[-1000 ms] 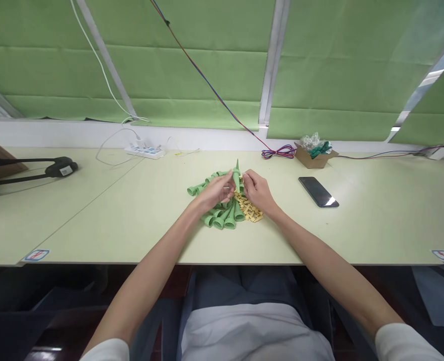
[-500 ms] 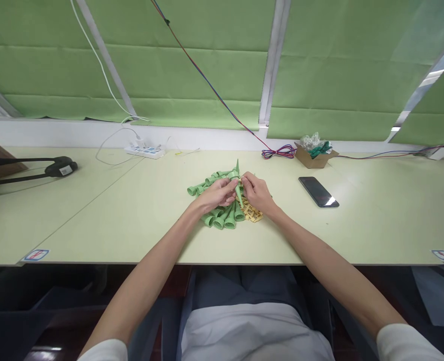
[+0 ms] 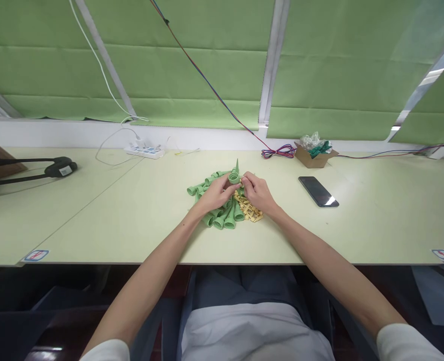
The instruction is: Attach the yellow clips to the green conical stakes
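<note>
A heap of green plastic cones (image 3: 222,213) lies in the middle of the pale table (image 3: 131,220), with a pile of small yellow parts (image 3: 249,208) beside it on the right. My left hand (image 3: 216,193) is closed on one green cone (image 3: 234,178), its wide round mouth turned up toward me. My right hand (image 3: 255,193) is closed in a pinch right next to that mouth; what its fingertips hold is too small to make out. Both hands hover just above the heap.
A black phone (image 3: 318,191) lies to the right. A small cardboard box (image 3: 314,155) with green and clear bits stands behind it, next to coiled wires (image 3: 280,151). A white power strip (image 3: 145,150) sits at the back left, a black tool (image 3: 58,166) far left.
My left hand has turned the green cone over: its tip pointed up a second ago, and now its open mouth faces up. My right hand stayed close beside it.
</note>
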{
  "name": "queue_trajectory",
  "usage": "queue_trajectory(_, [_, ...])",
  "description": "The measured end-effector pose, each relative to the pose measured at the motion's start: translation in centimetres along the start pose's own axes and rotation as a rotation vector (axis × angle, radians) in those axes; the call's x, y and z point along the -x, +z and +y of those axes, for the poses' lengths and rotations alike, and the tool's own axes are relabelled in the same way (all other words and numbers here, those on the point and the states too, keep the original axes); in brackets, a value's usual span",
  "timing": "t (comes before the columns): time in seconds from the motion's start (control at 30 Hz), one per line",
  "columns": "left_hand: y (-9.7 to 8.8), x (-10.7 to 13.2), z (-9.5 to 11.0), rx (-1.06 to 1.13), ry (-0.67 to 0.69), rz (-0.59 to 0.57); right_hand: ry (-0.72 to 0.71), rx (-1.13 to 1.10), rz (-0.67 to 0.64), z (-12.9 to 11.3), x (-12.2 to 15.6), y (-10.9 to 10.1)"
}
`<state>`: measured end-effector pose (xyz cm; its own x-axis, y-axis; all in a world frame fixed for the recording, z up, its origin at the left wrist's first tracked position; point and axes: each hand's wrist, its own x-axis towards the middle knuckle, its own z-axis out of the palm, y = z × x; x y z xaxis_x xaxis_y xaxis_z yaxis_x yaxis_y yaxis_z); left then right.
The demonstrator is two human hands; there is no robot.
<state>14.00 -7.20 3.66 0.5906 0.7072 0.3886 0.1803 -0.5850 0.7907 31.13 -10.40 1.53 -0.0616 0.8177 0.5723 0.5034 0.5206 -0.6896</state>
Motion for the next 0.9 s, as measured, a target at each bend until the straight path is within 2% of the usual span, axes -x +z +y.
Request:
queue_trajectory(0.3, [0.09,0.04,-0.96,-0.347,0.147,0.073,0.005,0.003,0.002,0.01,-0.04,0.09])
queue_trajectory(0.5, [0.33,0.0,-0.88,-0.347,0.11,0.109,0.001,0.018,0.0,0.08,-0.09,0.24])
queue_trajectory(0.57, [0.5,-0.07,-0.84,-0.258,0.063,0.133,-0.006,0.012,0.008,0.03,-0.08,0.32])
queue_trajectory(0.67, [0.69,-0.34,-0.91,0.002,-0.052,0.13,-0.008,0.003,0.033,-0.04,-0.09,0.4])
queue_trajectory(0.8, [0.55,-0.83,-0.67,0.415,-0.266,0.122,-0.039,0.02,0.059,0.08,-0.2,0.33])
queue_trajectory(0.9, [0.21,-0.92,-0.06,0.645,-0.416,0.074,-0.09,0.058,0.057,0.28,-0.3,0.27])
